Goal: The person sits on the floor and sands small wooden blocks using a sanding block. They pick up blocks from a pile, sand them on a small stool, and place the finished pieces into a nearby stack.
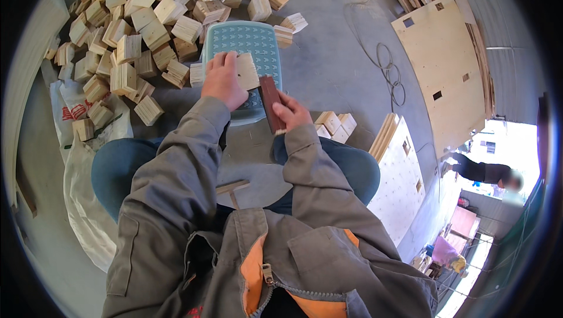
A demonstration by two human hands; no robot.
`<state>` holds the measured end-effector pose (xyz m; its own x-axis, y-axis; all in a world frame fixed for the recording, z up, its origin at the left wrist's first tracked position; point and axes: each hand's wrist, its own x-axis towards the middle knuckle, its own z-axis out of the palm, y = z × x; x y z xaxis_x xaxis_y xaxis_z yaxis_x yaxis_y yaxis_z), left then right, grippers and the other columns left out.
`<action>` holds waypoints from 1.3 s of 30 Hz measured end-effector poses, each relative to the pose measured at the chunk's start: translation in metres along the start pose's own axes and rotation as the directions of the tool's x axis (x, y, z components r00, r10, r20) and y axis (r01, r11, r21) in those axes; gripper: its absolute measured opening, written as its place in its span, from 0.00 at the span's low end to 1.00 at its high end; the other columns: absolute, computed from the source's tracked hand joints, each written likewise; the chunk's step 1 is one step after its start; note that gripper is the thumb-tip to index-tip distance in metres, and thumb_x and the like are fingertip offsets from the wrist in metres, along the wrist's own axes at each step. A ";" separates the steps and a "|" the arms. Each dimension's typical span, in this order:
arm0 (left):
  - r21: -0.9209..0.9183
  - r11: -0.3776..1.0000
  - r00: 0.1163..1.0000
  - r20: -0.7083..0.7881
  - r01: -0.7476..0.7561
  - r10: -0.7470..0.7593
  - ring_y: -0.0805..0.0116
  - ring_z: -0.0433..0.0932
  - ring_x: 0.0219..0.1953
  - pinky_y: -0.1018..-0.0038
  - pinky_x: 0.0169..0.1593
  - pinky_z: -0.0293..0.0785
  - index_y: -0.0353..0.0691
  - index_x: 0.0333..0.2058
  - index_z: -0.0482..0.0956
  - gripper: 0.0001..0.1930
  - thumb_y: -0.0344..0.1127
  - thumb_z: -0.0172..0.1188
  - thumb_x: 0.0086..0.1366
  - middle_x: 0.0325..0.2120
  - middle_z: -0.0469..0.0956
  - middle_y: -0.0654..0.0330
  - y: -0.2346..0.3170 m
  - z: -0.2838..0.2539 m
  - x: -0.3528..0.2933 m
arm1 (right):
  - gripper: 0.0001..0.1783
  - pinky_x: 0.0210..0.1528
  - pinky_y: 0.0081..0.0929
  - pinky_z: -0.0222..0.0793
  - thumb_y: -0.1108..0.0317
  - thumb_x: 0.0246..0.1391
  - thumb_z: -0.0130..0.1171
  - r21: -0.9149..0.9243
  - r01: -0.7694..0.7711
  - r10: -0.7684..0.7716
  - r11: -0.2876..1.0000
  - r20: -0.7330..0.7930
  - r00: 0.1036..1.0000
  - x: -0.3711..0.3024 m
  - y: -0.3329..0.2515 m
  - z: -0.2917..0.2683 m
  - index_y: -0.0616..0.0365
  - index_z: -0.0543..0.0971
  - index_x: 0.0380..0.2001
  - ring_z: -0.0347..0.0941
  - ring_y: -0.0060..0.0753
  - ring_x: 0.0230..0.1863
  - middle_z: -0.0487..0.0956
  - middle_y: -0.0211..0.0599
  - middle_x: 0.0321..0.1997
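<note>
Over the top of a blue-green plastic stool (243,39), have the left hand (224,80) closed on a pale wooden block (247,70), fingers bent across its left part. Cannot tell resting from lifted, as to the block on the stool. Have the right hand (293,112) wrapped round a long reddish-brown bar (271,104), pinching it between thumb and fingers, with its far end at the block's right edge; cannot tell contact from a narrow gap there. Wear grey sleeves (182,154) and blue trousers (123,168), knees bent and wide apart. Just beyond the right knee, see a small group of blocks (336,124) and a pale panel (402,171) with square holes. Ahead and to the left, face a big loose heap of wooden blocks (146,24), partly spilling onto a white sack (88,171). Farther right, find a looped cable (387,71) on the floor, then a large plywood sheet (443,66). At the far right, make out a person in dark clothing (484,171) near a bright opening.
</note>
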<state>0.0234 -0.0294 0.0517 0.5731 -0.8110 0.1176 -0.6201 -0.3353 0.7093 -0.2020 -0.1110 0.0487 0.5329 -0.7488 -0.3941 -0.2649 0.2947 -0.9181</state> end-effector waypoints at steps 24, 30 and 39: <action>0.081 0.984 0.988 -0.008 -0.156 0.157 0.40 0.69 0.68 0.52 0.71 0.70 0.40 0.69 0.65 0.55 0.39 0.85 0.42 0.64 0.69 0.44 -0.019 0.000 -0.043 | 0.33 0.55 0.26 0.79 0.68 0.61 0.73 0.168 0.338 -0.268 0.926 -0.337 0.902 -0.052 -0.119 -0.103 0.69 0.78 0.67 0.82 0.27 0.52 0.85 0.43 0.59; 0.008 0.956 0.955 -0.040 -0.294 0.294 0.42 0.70 0.67 0.53 0.70 0.72 0.41 0.69 0.65 0.56 0.39 0.86 0.41 0.63 0.70 0.45 -0.022 -0.002 -0.046 | 0.35 0.54 0.27 0.80 0.68 0.59 0.74 0.170 0.316 -0.264 0.933 -0.272 0.925 -0.058 -0.122 -0.101 0.69 0.78 0.67 0.83 0.27 0.51 0.84 0.44 0.60; 0.185 0.812 0.811 -0.102 -0.554 0.577 0.39 0.65 0.70 0.48 0.74 0.66 0.47 0.71 0.63 0.60 0.35 0.88 0.38 0.66 0.67 0.48 -0.008 0.000 0.020 | 0.37 0.51 0.29 0.81 0.65 0.58 0.76 0.095 0.307 -0.274 0.947 -0.257 0.927 -0.069 -0.124 -0.115 0.66 0.77 0.69 0.84 0.29 0.48 0.85 0.45 0.58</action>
<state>0.0398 -0.0426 0.0481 0.1618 -0.8016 0.5755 -0.9198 0.0888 0.3822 -0.2987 -0.1642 0.1947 0.3595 -0.9274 -0.1030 -0.0109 0.1062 -0.9943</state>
